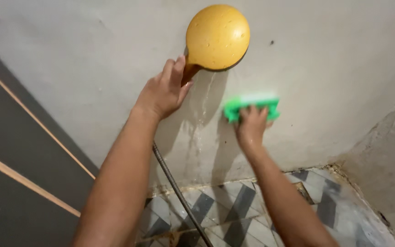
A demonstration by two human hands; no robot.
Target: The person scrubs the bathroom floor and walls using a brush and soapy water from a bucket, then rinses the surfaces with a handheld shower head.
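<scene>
**Both hands engaged at the wall: shower head and brush**

The left hand [163,91] is closed around the handle of a yellow shower head [217,36], fingers wrapped, the round head raised against the wall [92,55] with its back to the camera. Water [202,114] runs in a thin stream down the plaster below it. A metal hose [179,196] hangs from the handle past the left forearm toward the floor.

The right hand [251,126] grips a green scrub brush [251,107] from below, pressing it flat to the wall just right of the wet streak. The brush appears blurred.

Below, the patterned grey and white floor tiles [238,215] meet the wall. A dark panel with pale stripes [19,160] stands at left.
</scene>
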